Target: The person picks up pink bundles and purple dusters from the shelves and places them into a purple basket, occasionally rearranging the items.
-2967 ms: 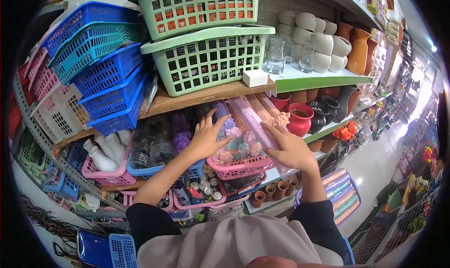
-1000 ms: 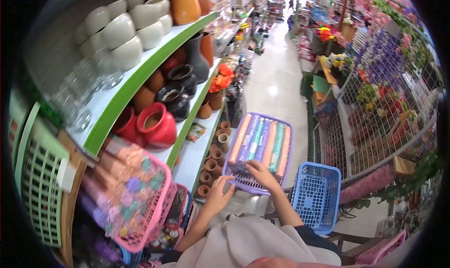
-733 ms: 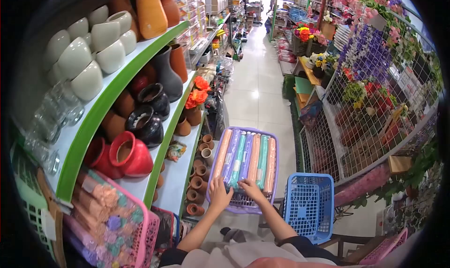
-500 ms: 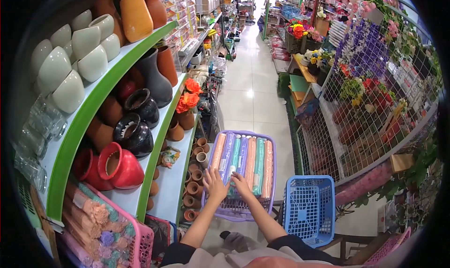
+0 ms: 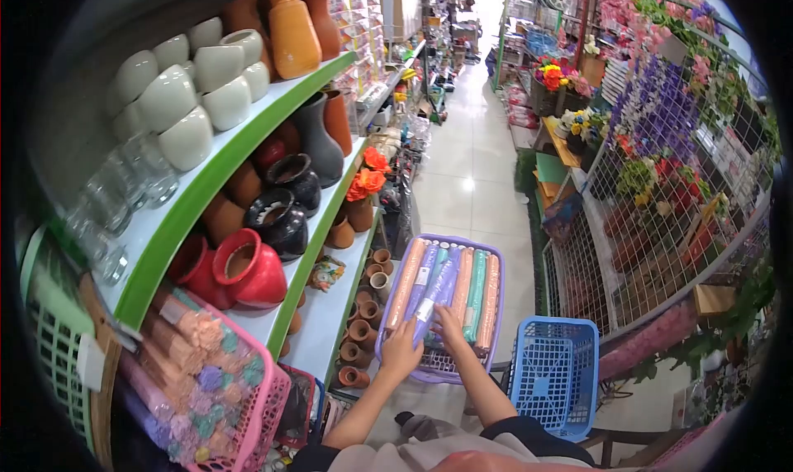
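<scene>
A lilac plastic basket (image 5: 496,340) in front of me holds a row of plastic-wrapped rolls in peach, purple and teal. One purple roll (image 5: 442,280) with a white label lies slanted over its neighbours, its lower end towards me. My left hand (image 5: 401,350) is closed around that lower end. To its right, my right hand (image 5: 450,330) has its fingers partly bent and apart beside the roll, near a teal roll (image 5: 474,298). A peach roll (image 5: 406,284) lies at the basket's left side.
A blue basket (image 5: 553,377) stands to the right. On the left, shelves carry white pots (image 5: 183,137), a red vase (image 5: 250,267) and black vases. A pink basket (image 5: 268,389) of wrapped rolls and flower-like bundles sits lower left. A wire rack (image 5: 661,224) lines the right side.
The view has shifted, so the scene sits further right. A purple roll now lies slanted on top, where a teal roll lay between my hands. My left hand has closed on its lower end.
</scene>
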